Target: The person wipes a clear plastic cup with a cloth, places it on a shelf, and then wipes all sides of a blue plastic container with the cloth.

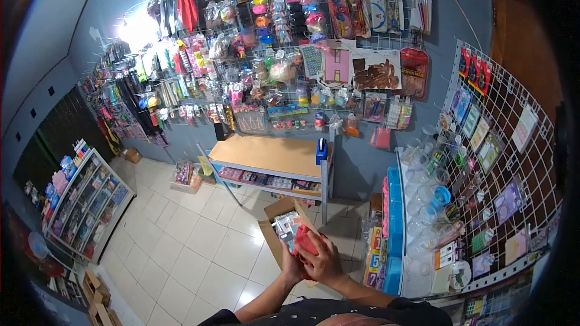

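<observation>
Near the bottom middle, my left hand and my right hand are close together over an open cardboard box. A small red item, perhaps a pouch or packet, is held between them. My right fingers lie over its near side, while my left hand supports it from the left and below. Its exact kind is too small to make out. Inside the box, partly covered by my hands, lie clear and grey plastic-wrapped packets.
Beyond the box stands a table with a brown top, holding a blue tape dispenser. Packaged goods hang from a wall grid. Plastic jars and a white wire rack are right; a display case is left.
</observation>
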The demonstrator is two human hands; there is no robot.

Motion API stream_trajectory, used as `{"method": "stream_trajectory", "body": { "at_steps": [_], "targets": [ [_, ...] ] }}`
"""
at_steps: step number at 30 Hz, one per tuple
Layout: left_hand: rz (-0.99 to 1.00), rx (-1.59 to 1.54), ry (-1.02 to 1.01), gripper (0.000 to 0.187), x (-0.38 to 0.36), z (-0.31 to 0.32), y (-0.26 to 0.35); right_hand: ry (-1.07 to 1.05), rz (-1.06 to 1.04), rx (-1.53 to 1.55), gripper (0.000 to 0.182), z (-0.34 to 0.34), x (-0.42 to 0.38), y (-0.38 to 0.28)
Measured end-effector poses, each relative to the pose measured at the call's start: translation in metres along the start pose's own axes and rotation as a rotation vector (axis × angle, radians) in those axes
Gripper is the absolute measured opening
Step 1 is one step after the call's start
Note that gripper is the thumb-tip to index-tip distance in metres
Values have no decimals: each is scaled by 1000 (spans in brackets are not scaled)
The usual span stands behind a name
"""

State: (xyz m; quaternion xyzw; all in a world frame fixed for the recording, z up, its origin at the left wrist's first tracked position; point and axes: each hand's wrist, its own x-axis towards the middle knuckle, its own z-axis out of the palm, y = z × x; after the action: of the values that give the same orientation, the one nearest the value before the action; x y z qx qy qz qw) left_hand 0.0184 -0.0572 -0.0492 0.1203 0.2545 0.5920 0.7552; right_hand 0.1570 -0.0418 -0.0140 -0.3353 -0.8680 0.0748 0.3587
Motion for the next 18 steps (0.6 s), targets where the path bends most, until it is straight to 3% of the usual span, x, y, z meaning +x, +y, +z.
{"method": "stream_trajectory", "body": {
  "at_steps": [1,5,8,9,12,15,18],
  "targets": [
    [-18,-55,44,97,-4,4,7,-29,3,-33,53,-3,-5,-6],
    [-56,-120,-119,99,-8,-7,21,-103,-1,88,59,8,-30,7],
    [-127,-31,8,93,-17,-7,17,-52,28,214,65,-14,-30,-5],
    [-191,-33,101,76,-22,-3,14,-67,27,187,69,-17,-32,-6],
    [-302,-79,72,58,-29,-11,12,-87,18,253,66,-11,-42,-3],
    [-372,-234,-77,47,-22,-36,5,-79,1,205,65,-20,-41,7],
    [-361,-50,69,41,-20,-19,3,10,104,239,62,-35,-35,8]
  ]
}}
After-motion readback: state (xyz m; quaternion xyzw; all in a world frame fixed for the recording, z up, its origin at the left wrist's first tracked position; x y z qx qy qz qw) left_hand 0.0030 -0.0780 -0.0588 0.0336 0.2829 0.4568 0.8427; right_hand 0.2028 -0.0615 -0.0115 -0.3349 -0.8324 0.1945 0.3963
